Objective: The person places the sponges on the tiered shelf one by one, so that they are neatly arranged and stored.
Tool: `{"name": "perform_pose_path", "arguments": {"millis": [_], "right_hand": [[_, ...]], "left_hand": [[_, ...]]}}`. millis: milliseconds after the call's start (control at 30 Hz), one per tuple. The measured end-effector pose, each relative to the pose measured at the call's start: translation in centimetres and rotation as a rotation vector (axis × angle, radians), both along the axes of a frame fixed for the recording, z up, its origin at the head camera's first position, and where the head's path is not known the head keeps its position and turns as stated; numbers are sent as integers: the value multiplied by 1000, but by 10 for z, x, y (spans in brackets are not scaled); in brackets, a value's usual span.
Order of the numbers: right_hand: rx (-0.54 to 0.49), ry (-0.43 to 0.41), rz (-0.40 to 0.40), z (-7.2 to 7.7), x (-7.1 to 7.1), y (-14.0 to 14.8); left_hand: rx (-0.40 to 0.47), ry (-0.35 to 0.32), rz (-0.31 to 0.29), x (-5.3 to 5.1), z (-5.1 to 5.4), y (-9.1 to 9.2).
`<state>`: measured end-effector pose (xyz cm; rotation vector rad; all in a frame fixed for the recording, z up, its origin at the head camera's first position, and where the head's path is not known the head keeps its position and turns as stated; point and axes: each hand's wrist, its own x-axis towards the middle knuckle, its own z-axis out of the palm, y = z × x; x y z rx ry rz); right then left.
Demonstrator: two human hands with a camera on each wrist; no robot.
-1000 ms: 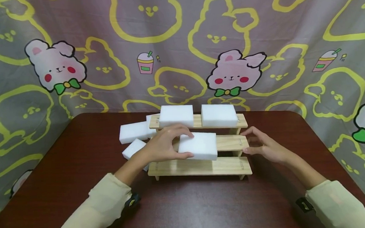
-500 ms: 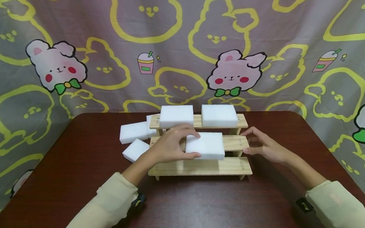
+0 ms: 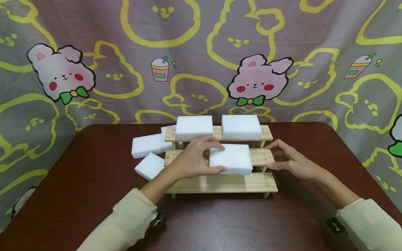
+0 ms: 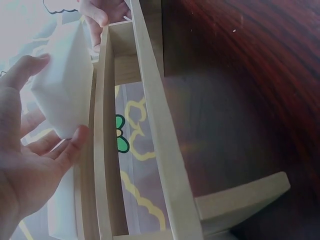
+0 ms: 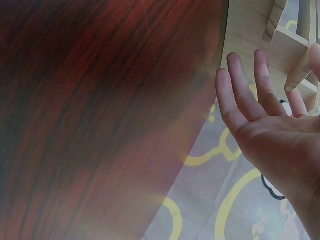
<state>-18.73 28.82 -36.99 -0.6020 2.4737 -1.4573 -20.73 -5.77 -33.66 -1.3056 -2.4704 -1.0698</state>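
Observation:
The left hand (image 3: 196,158) grips a white foam-like block (image 3: 231,158) by its left end, over the middle board of a three-tier wooden rack (image 3: 222,184). In the left wrist view, the left hand's (image 4: 32,165) thumb and fingers hold the block (image 4: 67,82) beside the boards; contact below it cannot be told. At the rack's right end, the right hand (image 3: 294,164) pinches the middle board between thumb and forefinger. The right wrist view has the right hand's (image 5: 282,132) other fingers extended near the rack (image 5: 280,55).
Two white blocks (image 3: 194,126) (image 3: 241,126) lie side by side on the top board. Several more white blocks (image 3: 147,145) (image 3: 150,166) lie on the dark red-brown table (image 3: 221,228) left of the rack. A patterned curtain (image 3: 188,22) hangs behind the table.
The left hand has moved to the right with the block, along the middle board. The right hand and the rack have stayed in place.

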Motion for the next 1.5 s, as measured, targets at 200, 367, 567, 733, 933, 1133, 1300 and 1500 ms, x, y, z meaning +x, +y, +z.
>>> {"name": "perform_pose_path", "arguments": {"millis": [200, 367, 567, 733, 933, 1133, 1300, 1500], "right_hand": [[4, 0, 2, 0, 0, 0], [3, -2, 0, 0, 0, 0], [4, 1, -3, 0, 0, 1], [2, 11, 1, 0, -1, 1], [15, 7, -5, -1, 0, 1], [14, 2, -9, -1, 0, 1], [10, 8, -11, -1, 0, 1], [18, 0, -15, 0, 1, 0]], "left_hand": [[3, 13, -5, -1, -1, 2], [13, 11, -18, 0, -1, 3], [34, -9, -56, 1, -5, 8], [-19, 29, -49, 4, -6, 15], [-86, 53, -15, 7, -9, 23], [-86, 81, 7, 7, -12, 27], [-81, 87, 21, 9, -12, 26], [-124, 118, 50, 12, -12, 22]]}}
